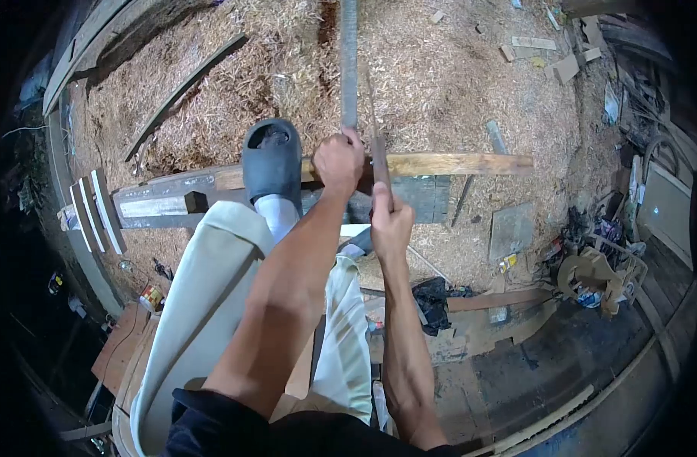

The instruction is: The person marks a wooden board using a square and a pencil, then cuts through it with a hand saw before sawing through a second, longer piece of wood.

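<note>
My left hand [338, 163] is closed round the lower end of a long, flat grey strip [349, 65], which runs up past the top edge of the view. To its right and slightly lower, my right hand [392, 219] grips a narrow blade-like tool [379, 158], pointing upward beside the strip and seen nearly edge-on. Both hands are close to a light brown wooden beam [463, 164] that lies crosswise. My foot in a dark slipper [272, 161] rests on the timber, left of my left hand.
Wood shavings [440, 76] cover the ground ahead. Several short pale slats [107, 212] lie at the left end of the timber. A thin dark strip [184, 95] lies upper left. A square board [511, 231], a black bag [434, 305] and a torn cardboard box [592, 274] are at the right.
</note>
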A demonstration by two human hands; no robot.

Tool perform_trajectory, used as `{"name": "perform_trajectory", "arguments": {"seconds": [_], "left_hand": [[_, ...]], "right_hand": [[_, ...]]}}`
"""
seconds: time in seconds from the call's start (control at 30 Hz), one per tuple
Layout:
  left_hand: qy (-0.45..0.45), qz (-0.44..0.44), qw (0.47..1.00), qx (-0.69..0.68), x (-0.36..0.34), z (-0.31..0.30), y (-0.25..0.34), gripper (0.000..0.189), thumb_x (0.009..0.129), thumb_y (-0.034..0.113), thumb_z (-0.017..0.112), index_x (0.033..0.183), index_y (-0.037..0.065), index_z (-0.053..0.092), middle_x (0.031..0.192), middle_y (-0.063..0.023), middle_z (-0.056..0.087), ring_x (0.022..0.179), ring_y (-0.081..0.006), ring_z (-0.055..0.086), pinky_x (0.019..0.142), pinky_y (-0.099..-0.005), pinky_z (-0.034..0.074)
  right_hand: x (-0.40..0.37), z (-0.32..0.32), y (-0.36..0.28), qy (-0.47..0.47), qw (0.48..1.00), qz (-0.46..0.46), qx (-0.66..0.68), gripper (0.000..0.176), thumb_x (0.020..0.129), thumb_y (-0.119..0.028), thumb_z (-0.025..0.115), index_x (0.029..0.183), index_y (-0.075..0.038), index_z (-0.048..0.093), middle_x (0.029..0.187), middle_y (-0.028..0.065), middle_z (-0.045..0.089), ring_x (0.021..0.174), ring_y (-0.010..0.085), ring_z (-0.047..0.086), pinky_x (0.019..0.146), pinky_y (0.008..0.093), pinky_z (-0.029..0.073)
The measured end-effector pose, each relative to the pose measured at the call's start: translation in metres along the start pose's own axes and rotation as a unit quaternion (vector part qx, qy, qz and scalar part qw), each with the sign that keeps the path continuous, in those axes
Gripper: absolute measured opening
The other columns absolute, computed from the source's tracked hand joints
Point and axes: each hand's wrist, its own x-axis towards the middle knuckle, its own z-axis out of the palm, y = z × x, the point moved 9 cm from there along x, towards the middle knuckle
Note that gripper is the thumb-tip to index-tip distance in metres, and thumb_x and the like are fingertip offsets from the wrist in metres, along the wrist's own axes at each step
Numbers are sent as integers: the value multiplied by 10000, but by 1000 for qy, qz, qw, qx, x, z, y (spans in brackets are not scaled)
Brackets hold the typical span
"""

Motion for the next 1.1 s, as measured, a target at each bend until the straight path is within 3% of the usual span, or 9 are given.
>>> {"name": "perform_trajectory", "arguments": {"seconds": [0.33, 0.4, 0.53, 0.67, 0.73, 0.77, 0.87, 0.97, 1.1], "left_hand": [[12, 28, 999, -40, -2, -7, 7, 431, 896, 248, 466, 602, -12, 642, 672, -202, 632, 600, -370, 617, 603, -460, 505], [7, 19, 999, -30, -1, -4, 4, 435, 895, 257, 468, 599, -10, 643, 670, -202, 632, 594, -370, 617, 604, -462, 508], [9, 21, 1000, 11, 0, 1, 3, 433, 896, 246, 463, 604, -17, 645, 660, -216, 626, 591, -371, 622, 585, -460, 516], [-7, 1, 999, -33, -1, 4, 1, 530, 945, 296, 365, 638, -35, 644, 710, -258, 626, 663, -417, 615, 698, -485, 492], [-5, -38, 999, -34, 1, -3, 4, 555, 952, 310, 344, 634, -32, 644, 724, -265, 628, 674, -421, 619, 701, -495, 489], [-10, -38, 998, -40, 2, -5, 4, 574, 957, 325, 333, 625, -24, 646, 696, -255, 628, 656, -424, 620, 694, -506, 488], [33, 5, 999, -1, 2, -5, 7, 530, 933, 265, 391, 558, -23, 632, 607, -229, 614, 546, -388, 615, 558, -470, 512], [16, 13, 1000, 10, 2, -5, 9, 531, 936, 255, 387, 553, -20, 632, 593, -227, 610, 543, -386, 615, 562, -469, 514], [30, 33, 999, 13, 1, -1, 5, 511, 931, 233, 401, 552, -21, 630, 585, -227, 604, 539, -381, 615, 542, -468, 511]], "right_hand": [[-160, -82, 2, -8, 991, 133, -31, 415, 921, -276, 559, 638, 27, 547, 496, 5, 395, 510, 67, 375, 456, 293, 316], [-165, -81, -1, -14, 992, 123, -19, 543, 943, -396, 519, 572, -1, 497, 510, -26, 442, 473, 63, 383, 428, 261, 273], [-156, -83, -1, 12, 996, 78, -41, 451, 907, -282, 570, 582, 28, 529, 453, 6, 395, 455, 65, 362, 419, 280, 259], [-104, -88, 19, 54, 995, 81, -29, 424, 885, -280, 588, 599, 32, 566, 433, 12, 383, 428, 72, 358, 407, 298, 261], [-102, -82, -5, -31, 992, -26, -118, 422, 892, -283, 577, 619, 39, 578, 432, 27, 388, 431, 73, 370, 410, 297, 287], [-104, -84, -6, -42, 995, 13, -88, 453, 925, -247, 544, 556, 5, 469, 485, -25, 384, 473, 64, 322, 433, 294, 243], [-113, -79, -25, -39, 993, 83, -72, 478, 929, -302, 544, 561, 0, 500, 482, -19, 412, 473, 59, 359, 441, 275, 280], [-111, -69, -48, -43, 989, 117, -77, 499, 925, -352, 544, 572, 0, 517, 482, -15, 425, 483, 59, 366, 444, 279, 290], [-74, -49, -58, -36, 989, 62, -129, 469, 892, -346, 555, 689, 71, 629, 453, 76, 426, 458, 116, 426, 446, 330, 347]]}}
